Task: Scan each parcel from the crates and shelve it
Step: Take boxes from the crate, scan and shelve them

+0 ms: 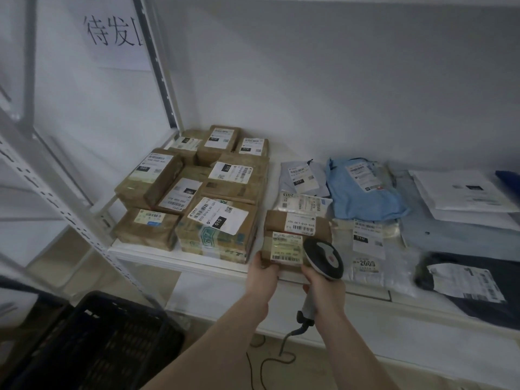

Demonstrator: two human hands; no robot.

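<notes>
While the left hand (261, 273) grips the near left corner of a small box (282, 250) at the shelf (213, 270) front edge, fingers curled around it, the right hand (323, 285) is wrapped around the handle of a scanner (323, 258) whose head sits just beside the box's label. Another box (298, 223) lies touching behind it. Stacked cardboard boxes (197, 192) fill the shelf's left part; soft bags (363, 190) lie to the right. A black crate (92, 344) stands below left, on the floor.
</notes>
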